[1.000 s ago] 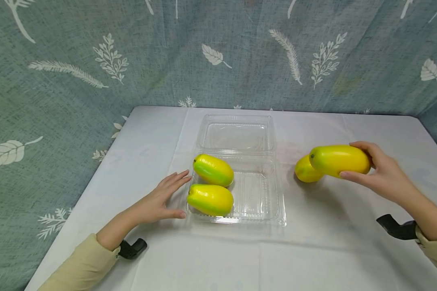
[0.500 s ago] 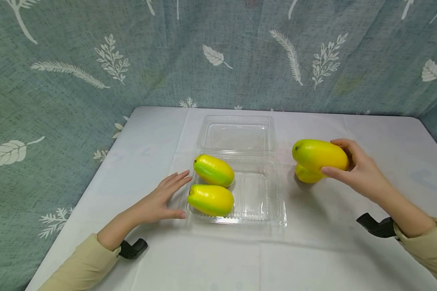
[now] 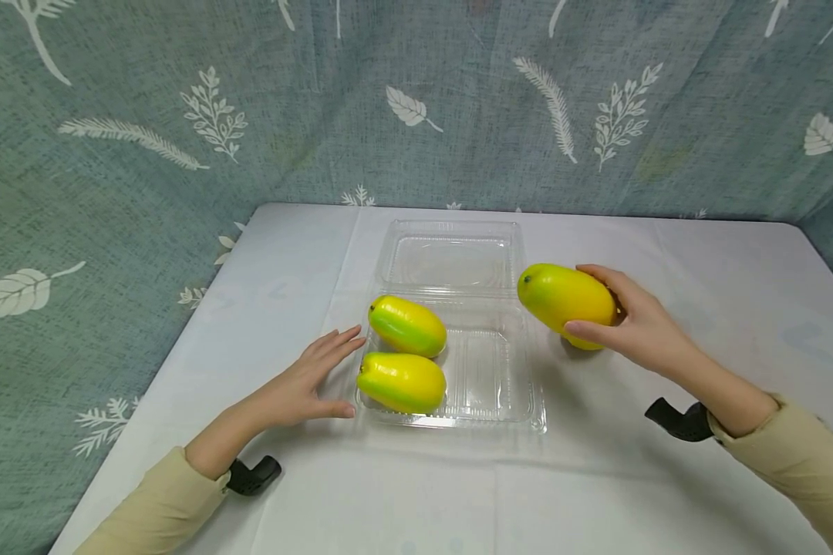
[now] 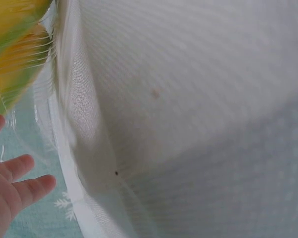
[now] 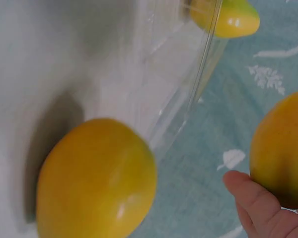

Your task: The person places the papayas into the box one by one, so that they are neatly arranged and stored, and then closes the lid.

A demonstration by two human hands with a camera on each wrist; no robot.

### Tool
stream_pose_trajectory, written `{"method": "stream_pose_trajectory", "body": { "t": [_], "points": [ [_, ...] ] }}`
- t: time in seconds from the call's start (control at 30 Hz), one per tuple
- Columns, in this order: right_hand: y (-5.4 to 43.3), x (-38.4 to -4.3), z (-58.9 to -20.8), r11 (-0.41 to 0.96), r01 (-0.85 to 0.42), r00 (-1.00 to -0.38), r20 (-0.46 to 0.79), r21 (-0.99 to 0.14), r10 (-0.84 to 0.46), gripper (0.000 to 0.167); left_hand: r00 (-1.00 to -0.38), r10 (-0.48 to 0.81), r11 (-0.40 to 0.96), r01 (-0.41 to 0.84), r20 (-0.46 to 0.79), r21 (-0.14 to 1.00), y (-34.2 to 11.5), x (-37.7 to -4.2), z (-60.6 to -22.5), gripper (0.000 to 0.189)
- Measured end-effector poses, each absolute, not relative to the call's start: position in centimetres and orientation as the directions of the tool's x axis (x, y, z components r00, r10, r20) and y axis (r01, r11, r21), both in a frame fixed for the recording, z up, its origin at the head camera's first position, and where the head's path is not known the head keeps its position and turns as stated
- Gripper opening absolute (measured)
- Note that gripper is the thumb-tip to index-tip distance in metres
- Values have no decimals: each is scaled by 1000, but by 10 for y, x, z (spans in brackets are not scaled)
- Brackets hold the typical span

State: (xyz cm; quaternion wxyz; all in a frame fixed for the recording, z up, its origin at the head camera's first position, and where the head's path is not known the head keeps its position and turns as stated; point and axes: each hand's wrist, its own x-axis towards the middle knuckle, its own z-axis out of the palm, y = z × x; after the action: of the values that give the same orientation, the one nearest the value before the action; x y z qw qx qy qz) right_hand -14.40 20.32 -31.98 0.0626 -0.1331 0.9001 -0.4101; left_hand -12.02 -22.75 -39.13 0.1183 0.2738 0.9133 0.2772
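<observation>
My right hand (image 3: 635,320) grips a yellow papaya (image 3: 562,294) with a greenish stem end, thumb on the near side and fingers over the far side. It is raised above the table, its stem end over the right edge of a clear plastic clamshell box (image 3: 489,378). Mostly hidden behind it in the head view is another papaya (image 5: 97,183), which rests on the table in the right wrist view. Two papayas lie side by side in the box's left half, a far one (image 3: 407,325) and a near one (image 3: 401,382). My left hand (image 3: 305,385) stays spread beside the box's left edge.
The box's lid (image 3: 451,258) lies folded back, away from me. A white cloth (image 3: 416,493) covers the table, and a grey-green leaf-print curtain (image 3: 458,100) hangs behind and at the left. Each wrist carries a black camera mount (image 3: 253,474).
My right hand has carried its papaya leftward, from right of the papaya on the table to over the box's right edge. My left hand and the two boxed papayas have stayed put.
</observation>
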Motion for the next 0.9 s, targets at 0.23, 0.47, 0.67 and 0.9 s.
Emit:
{"method": "stream_pose_trajectory", "body": {
  "t": [0.23, 0.47, 0.67, 0.9],
  "points": [
    [184, -151, -322, 616, -217, -948, 13, -757, -318, 69, -822, 566, 692, 428, -69, 582, -228, -120, -391, 89],
    [167, -159, -327, 644, -223, -943, -4, -732, -332, 71, -819, 571, 692, 437, -65, 575, -228, -120, -391, 89],
    [155, -164, -336, 624, -220, -932, -27, -750, -361, 71, -818, 570, 695, 435, -70, 572, -227, -120, -390, 89],
    [140, -167, -346, 651, -227, -931, -34, -724, -362, 71, -819, 568, 696, 429, -76, 576, -228, -121, -390, 89]
  ]
}}
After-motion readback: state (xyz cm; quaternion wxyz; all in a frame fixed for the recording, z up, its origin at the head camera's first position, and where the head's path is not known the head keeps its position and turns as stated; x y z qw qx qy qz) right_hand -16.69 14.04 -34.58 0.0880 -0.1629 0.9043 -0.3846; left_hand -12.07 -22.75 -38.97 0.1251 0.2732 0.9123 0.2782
